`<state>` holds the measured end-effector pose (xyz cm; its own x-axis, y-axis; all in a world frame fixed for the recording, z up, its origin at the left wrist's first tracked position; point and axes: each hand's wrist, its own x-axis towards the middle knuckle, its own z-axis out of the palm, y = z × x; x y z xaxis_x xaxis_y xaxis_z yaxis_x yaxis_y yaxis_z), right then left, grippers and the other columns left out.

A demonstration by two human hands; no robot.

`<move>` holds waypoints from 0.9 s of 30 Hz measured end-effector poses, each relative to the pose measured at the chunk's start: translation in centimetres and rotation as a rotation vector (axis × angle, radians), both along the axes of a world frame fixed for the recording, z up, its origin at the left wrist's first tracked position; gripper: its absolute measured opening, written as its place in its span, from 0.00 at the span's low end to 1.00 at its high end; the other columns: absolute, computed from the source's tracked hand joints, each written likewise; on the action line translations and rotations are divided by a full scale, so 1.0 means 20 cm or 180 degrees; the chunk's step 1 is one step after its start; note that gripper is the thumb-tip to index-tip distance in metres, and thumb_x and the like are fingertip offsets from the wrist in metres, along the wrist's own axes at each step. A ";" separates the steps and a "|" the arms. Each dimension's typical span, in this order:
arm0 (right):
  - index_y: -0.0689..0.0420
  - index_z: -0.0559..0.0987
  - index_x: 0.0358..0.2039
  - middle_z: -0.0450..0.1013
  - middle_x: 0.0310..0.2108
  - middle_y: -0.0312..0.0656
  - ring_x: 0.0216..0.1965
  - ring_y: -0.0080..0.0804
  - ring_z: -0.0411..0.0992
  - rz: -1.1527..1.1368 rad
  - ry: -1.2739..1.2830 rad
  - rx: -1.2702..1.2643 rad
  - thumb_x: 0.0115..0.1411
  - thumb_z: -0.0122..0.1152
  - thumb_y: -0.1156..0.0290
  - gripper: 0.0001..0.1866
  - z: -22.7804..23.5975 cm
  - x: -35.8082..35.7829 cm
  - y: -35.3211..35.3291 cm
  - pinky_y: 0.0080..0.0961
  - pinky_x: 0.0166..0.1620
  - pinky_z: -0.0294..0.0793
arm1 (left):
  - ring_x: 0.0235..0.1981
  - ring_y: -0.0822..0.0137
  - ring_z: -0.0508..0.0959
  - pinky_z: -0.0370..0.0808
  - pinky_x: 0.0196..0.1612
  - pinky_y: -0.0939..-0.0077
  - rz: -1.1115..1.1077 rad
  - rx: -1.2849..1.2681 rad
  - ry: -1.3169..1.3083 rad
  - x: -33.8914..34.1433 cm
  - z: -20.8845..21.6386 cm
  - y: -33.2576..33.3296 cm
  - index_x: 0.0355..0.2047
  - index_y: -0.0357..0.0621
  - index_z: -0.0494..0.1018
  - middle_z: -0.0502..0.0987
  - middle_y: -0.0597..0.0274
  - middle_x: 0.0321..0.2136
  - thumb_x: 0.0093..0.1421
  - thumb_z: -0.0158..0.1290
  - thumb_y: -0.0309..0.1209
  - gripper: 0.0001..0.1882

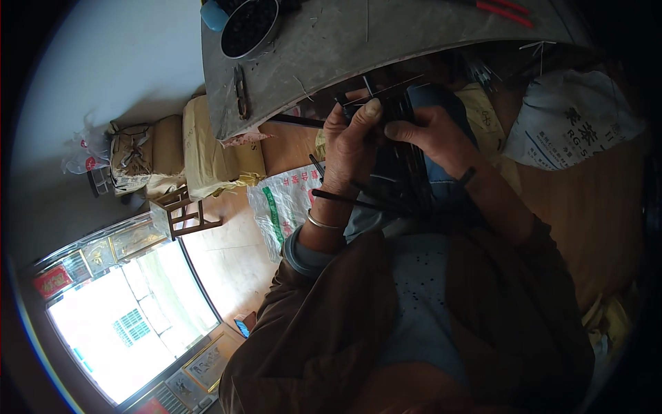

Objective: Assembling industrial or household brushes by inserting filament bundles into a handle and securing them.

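Observation:
Just below the table edge, both my hands work at a dark frame of thin black ribs [403,162], which looks like an umbrella frame. Several of its ribs stick out over my forearms and lap. My left hand [348,138] is closed, its thumb pressing on a small black part and a thin wire [403,85] that slants up to the right. My right hand [436,138] grips the bundled ribs with the thumb on top; its other fingers are partly hidden behind them. A short metal rod [369,85] stands up between the hands.
The grey table [310,52] curves in front of me. It bears a bowl [270,40] of small black pieces, pliers [241,93] and a red-handled tool [507,12]. A white sack [569,121] stands right, brown sacks [214,145] left, near a wooden stool [181,214].

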<state>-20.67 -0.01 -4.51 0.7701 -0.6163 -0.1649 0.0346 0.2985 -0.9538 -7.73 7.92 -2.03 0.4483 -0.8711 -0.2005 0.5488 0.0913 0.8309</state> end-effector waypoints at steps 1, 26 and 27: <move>0.62 0.78 0.28 0.72 0.19 0.34 0.19 0.17 0.69 -0.0018 0.0001 0.0003 0.57 0.64 0.55 0.19 -0.01 -0.01 -0.01 0.15 0.21 0.66 | 0.25 0.80 0.72 0.67 0.27 0.86 -0.0075 -0.0096 0.0148 0.01 -0.01 0.00 0.44 0.44 0.74 0.76 0.70 0.29 0.58 0.59 0.30 0.14; 0.61 0.69 0.49 0.71 0.32 0.38 0.29 0.23 0.71 -0.0325 -0.0502 0.0386 0.59 0.58 0.75 0.18 0.18 0.04 0.06 0.21 0.32 0.73 | 0.19 0.78 0.62 0.63 0.23 0.83 0.0525 0.0049 -0.0793 0.11 0.08 -0.05 0.44 0.33 0.71 0.65 0.70 0.19 0.67 0.45 0.47 0.24; 0.61 0.69 0.49 0.71 0.31 0.38 0.27 0.23 0.70 -0.0343 -0.0404 0.0435 0.59 0.58 0.74 0.18 0.20 0.04 0.06 0.21 0.30 0.72 | 0.22 0.77 0.65 0.66 0.26 0.82 0.0452 -0.0099 -0.0104 0.17 0.10 -0.09 0.44 0.32 0.70 0.67 0.68 0.22 0.66 0.46 0.46 0.24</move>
